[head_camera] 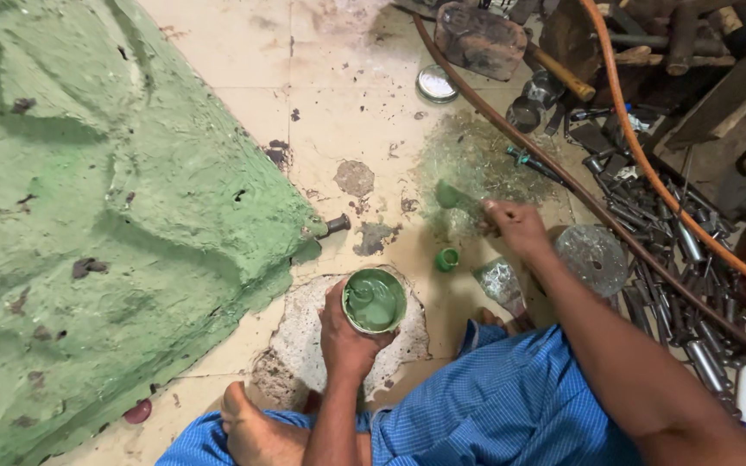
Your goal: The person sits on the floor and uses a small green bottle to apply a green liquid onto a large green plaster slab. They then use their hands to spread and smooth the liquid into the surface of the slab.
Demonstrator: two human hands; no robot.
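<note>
A person sits on the floor [338, 95], which is made of pale tiles with dark spots and chipped patches. The left hand [347, 332] is wrapped around a small round tin of green paste [375, 299] and holds it just above a broken white patch in the floor. The right hand [518, 227] is closed around a flat tool smeared with green [452, 197], and its green end rests on a messy green smear on the tiles. A little green cap [447, 259] lies between the two hands. A big bumpy shape covered in green [105, 224] fills the left side. On the right lies a pile of metal rods and bolts [675, 259], with an orange hose [649, 164] across it. A round tin lid [435, 83] lies farther off.
</note>
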